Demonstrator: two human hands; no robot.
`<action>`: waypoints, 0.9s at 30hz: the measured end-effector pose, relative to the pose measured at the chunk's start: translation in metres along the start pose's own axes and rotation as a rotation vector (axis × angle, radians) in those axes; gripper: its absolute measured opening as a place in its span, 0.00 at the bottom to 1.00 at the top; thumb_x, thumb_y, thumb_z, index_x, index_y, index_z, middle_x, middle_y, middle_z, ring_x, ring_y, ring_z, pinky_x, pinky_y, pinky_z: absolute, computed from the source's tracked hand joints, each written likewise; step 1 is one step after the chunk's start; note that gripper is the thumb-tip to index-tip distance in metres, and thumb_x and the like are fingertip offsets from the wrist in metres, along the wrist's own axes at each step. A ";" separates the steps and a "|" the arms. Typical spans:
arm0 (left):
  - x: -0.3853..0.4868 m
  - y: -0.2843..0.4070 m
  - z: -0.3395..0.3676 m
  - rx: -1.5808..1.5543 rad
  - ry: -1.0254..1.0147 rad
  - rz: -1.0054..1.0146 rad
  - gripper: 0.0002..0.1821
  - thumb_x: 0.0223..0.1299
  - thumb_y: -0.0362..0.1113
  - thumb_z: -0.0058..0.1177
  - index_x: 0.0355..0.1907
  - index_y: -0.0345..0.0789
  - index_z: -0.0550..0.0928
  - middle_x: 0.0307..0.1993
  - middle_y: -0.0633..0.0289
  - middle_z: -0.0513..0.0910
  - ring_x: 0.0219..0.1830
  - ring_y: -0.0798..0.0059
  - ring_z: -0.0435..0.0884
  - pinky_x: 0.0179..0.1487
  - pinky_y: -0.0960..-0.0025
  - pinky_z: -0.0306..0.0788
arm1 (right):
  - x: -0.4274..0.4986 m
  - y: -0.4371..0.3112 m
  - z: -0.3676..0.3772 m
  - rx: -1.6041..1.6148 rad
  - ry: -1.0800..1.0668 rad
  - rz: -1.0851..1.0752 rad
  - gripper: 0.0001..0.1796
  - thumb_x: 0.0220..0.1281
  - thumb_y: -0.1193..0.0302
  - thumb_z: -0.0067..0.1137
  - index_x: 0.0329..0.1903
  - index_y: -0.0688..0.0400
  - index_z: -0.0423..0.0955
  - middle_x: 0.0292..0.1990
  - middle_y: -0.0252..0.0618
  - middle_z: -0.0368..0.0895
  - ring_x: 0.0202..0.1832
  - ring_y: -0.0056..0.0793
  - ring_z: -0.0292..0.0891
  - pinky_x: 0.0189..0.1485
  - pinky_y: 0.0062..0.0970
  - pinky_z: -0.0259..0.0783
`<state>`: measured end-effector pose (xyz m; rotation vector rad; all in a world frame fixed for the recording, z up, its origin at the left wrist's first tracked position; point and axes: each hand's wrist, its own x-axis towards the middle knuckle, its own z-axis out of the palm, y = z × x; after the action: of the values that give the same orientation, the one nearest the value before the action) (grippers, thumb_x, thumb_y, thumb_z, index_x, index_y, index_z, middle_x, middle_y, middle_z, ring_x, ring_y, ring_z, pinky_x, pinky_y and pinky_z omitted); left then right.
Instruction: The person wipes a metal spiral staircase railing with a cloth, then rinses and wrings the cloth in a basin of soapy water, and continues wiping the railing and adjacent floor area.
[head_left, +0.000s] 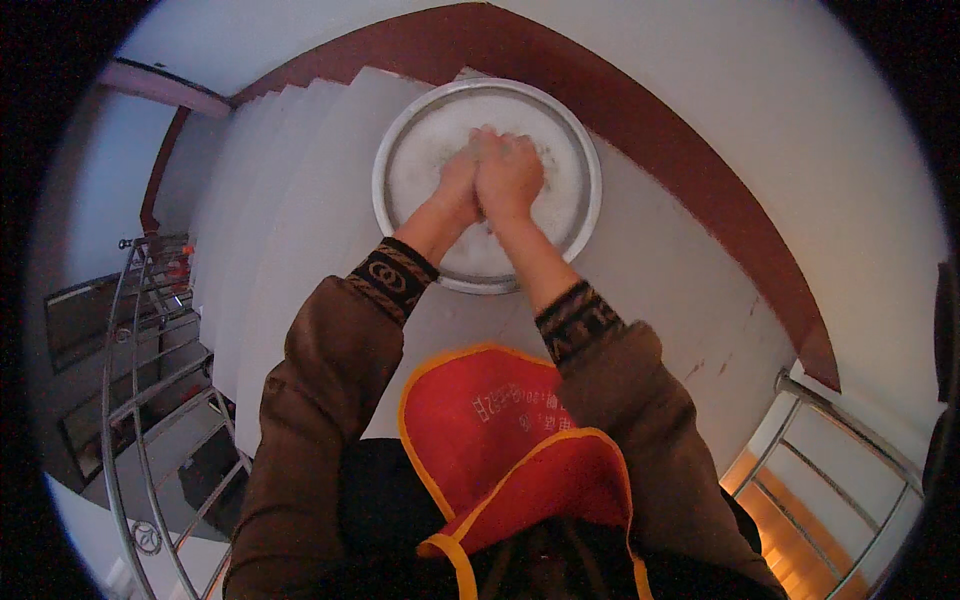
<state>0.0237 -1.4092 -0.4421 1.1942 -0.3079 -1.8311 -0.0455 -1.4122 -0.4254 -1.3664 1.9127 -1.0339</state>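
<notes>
A round light-coloured basin (390, 184) with a thick rim stands on the stair landing in front of me. Pale, foamy-looking contents (487, 259) with some dark specks fill its inside. Both my hands are over the middle of the basin, pressed together. My left hand (457, 180) is partly covered by my right hand (511, 176), whose fingers are curled. Whether something is held between them is hidden. Brown sleeves with dark patterned cuffs reach down to both wrists. A red apron (480, 405) with yellow edging and some writing hangs below my arms.
Stair steps (300, 172) descend to the left of the basin. A metal railing (124, 405) runs along the left side, another railing (847, 427) stands at the lower right. A wall with a dark red skirting band (675, 180) curves behind the basin.
</notes>
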 end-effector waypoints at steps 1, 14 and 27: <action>0.000 0.000 -0.001 0.013 -0.010 0.051 0.26 0.72 0.53 0.37 0.54 0.31 0.72 0.45 0.58 0.77 0.45 0.69 0.75 0.45 0.64 0.72 | -0.002 -0.002 0.000 -0.038 -0.170 -0.067 0.22 0.63 0.55 0.51 0.27 0.63 0.78 0.38 0.55 0.79 0.40 0.54 0.75 0.45 0.47 0.68; 0.006 -0.004 -0.018 0.285 0.158 0.072 0.27 0.69 0.57 0.41 0.49 0.33 0.75 0.44 0.59 0.76 0.44 0.71 0.75 0.46 0.64 0.71 | 0.010 0.027 0.004 -0.053 -0.131 -0.081 0.22 0.58 0.55 0.53 0.25 0.63 0.78 0.26 0.53 0.79 0.32 0.48 0.77 0.41 0.41 0.70; 0.028 -0.023 -0.068 0.581 0.203 0.311 0.24 0.60 0.36 0.56 0.57 0.30 0.68 0.48 0.55 0.76 0.45 0.67 0.76 0.45 0.64 0.72 | 0.010 0.091 -0.022 -0.727 -0.355 -0.543 0.25 0.57 0.59 0.57 0.56 0.54 0.70 0.57 0.57 0.67 0.52 0.54 0.72 0.56 0.44 0.67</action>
<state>0.0638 -1.4014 -0.5070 1.6042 -0.8981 -1.3713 -0.1124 -1.3998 -0.4902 -2.3812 1.7357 -0.2329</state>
